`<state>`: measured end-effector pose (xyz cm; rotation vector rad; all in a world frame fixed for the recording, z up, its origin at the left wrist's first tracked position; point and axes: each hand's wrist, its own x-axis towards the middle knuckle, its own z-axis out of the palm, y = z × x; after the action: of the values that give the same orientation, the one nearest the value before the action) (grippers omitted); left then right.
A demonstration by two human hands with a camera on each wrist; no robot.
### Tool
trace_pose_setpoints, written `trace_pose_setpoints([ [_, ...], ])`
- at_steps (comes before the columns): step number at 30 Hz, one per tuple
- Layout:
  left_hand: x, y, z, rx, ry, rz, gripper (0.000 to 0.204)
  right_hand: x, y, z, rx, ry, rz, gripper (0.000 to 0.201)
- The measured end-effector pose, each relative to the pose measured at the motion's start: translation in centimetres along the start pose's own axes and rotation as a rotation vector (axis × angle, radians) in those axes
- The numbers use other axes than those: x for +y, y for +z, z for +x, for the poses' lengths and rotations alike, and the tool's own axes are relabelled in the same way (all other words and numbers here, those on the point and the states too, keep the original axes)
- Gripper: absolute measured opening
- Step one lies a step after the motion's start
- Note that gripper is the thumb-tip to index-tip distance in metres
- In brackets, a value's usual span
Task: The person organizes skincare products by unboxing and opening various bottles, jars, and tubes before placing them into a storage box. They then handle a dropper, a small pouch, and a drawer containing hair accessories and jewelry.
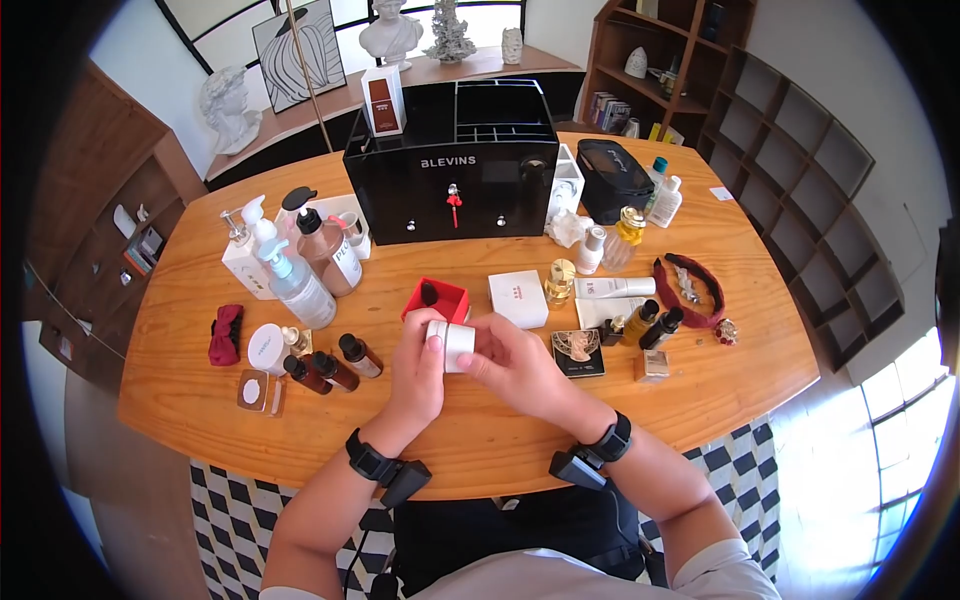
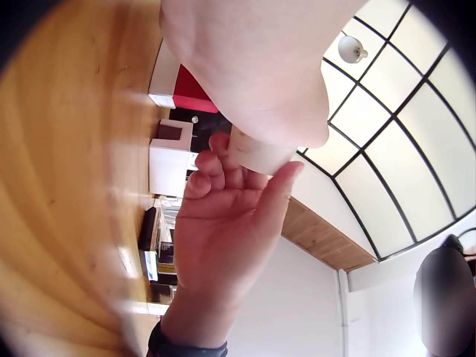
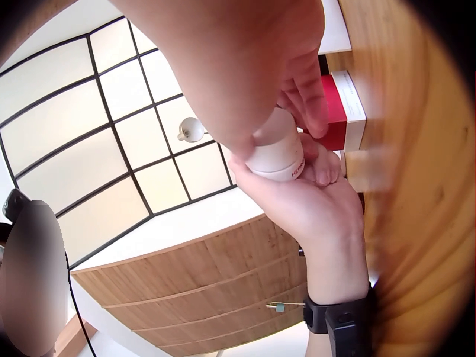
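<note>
A small white jar (image 1: 459,347) is held between both hands above the front middle of the table. The left hand (image 1: 417,375) grips one end of it, thumb along its side. At the other end the right hand (image 1: 522,372) pinches it with thumb and fingers. In the right wrist view the jar (image 3: 277,152) shows dark lettering near its rim. The left wrist view shows the jar (image 2: 256,152) partly covered by the hands. Just behind the hands stands an open red box (image 1: 452,300) with a dark round item in it.
A white box (image 1: 518,299) sits right of the red one. Brown bottles (image 1: 334,371) and pump bottles (image 1: 300,285) stand at left. A black organizer (image 1: 450,190) rises at the back. Tubes (image 1: 615,288), a black compact (image 1: 578,362) and a headband (image 1: 712,290) lie at right.
</note>
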<state>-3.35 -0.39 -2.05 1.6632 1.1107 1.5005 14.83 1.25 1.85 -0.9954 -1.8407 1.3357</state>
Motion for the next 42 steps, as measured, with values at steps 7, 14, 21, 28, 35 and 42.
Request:
trace_pose_setpoints([
  [7, -0.1, 0.0, 0.2, 0.025, -0.001, -0.016, 0.036, 0.6, 0.6, -0.2, 0.119, -0.437, -0.071, 0.051],
  [14, 0.1, -0.1, 0.5, 0.096, -0.048, -0.031, 0.039, 0.2, 0.2, -0.3, 0.244, -0.516, -0.206, 0.052],
  [21, -0.4, -0.2, 0.6, 0.125, -0.036, -0.165, 0.045, 0.9, -0.6, -0.1, 0.105, -0.266, 0.127, 0.055],
  [28, -0.7, -0.2, 0.3, 0.131, -0.065, -0.297, 0.048, 1.5, -0.4, 0.1, 0.017, -0.202, 0.44, 0.054],
  [35, 0.0, -0.2, 0.3, 0.097, 0.031, -0.071, 0.048, 1.5, -0.5, -0.1, 0.078, -0.351, 0.046, 0.056],
  [42, 0.1, -0.1, 0.1, 0.036, 0.047, -0.01, 0.044, 0.1, -0.3, -0.5, 0.161, -0.552, -0.237, 0.051],
])
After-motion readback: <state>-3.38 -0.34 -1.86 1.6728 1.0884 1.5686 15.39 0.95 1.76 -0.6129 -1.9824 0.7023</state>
